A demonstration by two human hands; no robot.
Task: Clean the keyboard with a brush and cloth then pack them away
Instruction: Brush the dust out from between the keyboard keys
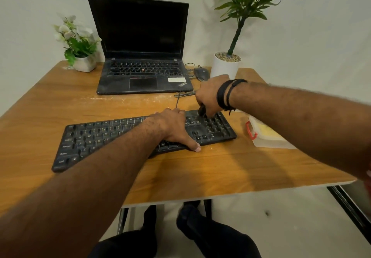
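An office desk: wooden table [60, 101], laptop [140, 46], mouse [201, 73], potted plants [227, 64].

The keyboard [128, 135] lies before the laptop [140, 56], box [267, 135] at its right.

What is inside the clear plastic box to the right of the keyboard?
Through the clear plastic box something yellow shows, probably a folded cloth. The right forearm covers its far side, so any other contents cannot be seen.

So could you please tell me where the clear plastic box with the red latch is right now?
In the head view, the plastic box sits on the table at the right, just beyond the keyboard's right end, below the right forearm.
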